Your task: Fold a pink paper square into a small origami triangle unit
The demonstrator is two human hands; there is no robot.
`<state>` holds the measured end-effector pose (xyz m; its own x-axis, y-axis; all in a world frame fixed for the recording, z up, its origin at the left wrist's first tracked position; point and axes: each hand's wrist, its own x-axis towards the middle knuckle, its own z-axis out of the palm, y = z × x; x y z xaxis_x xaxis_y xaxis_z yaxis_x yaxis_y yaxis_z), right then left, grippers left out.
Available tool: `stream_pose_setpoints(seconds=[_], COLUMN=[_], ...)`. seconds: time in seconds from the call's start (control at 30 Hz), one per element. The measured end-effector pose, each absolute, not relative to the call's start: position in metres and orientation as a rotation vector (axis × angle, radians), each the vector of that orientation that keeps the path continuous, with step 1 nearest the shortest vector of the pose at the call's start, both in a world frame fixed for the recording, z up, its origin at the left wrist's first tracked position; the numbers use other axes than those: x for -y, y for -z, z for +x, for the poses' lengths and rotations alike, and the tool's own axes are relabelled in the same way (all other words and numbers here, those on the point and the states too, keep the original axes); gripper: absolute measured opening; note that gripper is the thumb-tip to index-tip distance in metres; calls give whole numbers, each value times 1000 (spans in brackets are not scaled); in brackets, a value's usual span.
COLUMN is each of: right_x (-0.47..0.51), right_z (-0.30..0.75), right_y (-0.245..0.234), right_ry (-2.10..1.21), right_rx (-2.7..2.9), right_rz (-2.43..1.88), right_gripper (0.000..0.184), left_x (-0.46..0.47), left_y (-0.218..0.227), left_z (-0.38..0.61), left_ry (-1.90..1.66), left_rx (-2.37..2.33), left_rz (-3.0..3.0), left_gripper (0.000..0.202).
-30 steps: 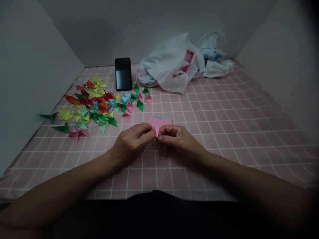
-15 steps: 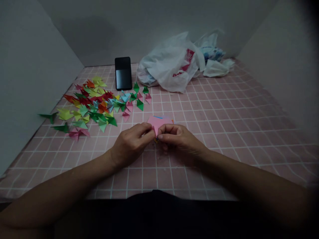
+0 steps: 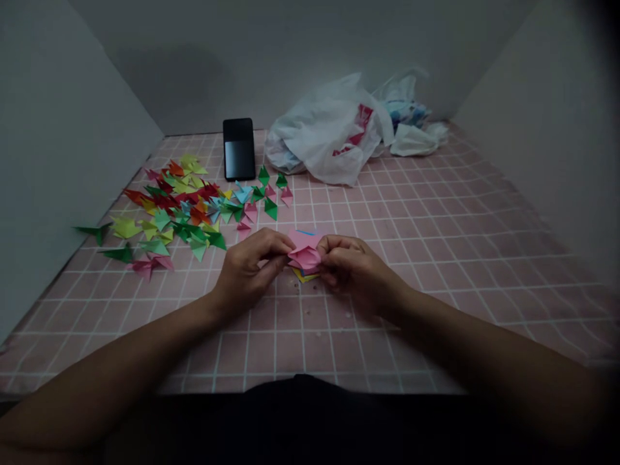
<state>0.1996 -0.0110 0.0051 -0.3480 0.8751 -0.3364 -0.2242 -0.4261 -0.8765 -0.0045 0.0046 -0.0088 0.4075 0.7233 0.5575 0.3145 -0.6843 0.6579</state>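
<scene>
My left hand (image 3: 252,266) and my right hand (image 3: 353,266) meet at the middle of the table, both pinching a small folded pink paper piece (image 3: 304,257) between thumbs and fingers. Just under and behind it lies a small stack of coloured paper squares (image 3: 304,237), pink on top, with yellow and blue edges showing. A spread of several folded paper triangles (image 3: 186,210) in green, red, yellow, pink and blue lies to the left of my left hand.
A black phone (image 3: 239,148) stands upright at the back. White plastic bags (image 3: 334,132) are heaped at the back right. The pink checked tablecloth (image 3: 436,219) is walled in by grey panels on the left, back and right.
The pink piece now shows wider between my fingers, spread open from a narrow point. Both hands have shifted slightly; the view has tilted a little.
</scene>
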Motion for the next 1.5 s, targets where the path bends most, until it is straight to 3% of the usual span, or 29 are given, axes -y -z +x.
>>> stream_pose_setpoints(seconds=[0.17, 0.33, 0.63, 0.9, 1.03, 1.23, 1.5], right_x=[11, 14, 16, 14, 13, 16, 23], right_z=[199, 196, 193, 195, 196, 195, 192], right_y=[-10, -10, -3, -2, 0, 2, -4], right_ry=[-1700, -1541, -1603, -1571, -1461, -1436, -1602], right_rx=[1138, 1274, 1145, 1206, 1339, 1506, 1394], right_rz=[-1214, -1245, -1234, -1207, -1247, -1244, -1267], right_gripper=[10, 17, 24, 23, 24, 29, 32], left_x=[-7, -6, -6, -7, -3, -2, 2], left_y=[12, 10, 10, 10, 10, 14, 14], left_z=[-5, -5, -4, -6, -2, 3, 7], left_ry=[-1114, -1161, -1199, -1064, -1009, -895, -952], left_rx=[-903, -901, -770, -816, -891, -881, -822], left_rz=[1867, 2223, 2467, 2184, 1702, 1158, 1075], left_gripper=[4, 9, 13, 10, 2, 20, 23])
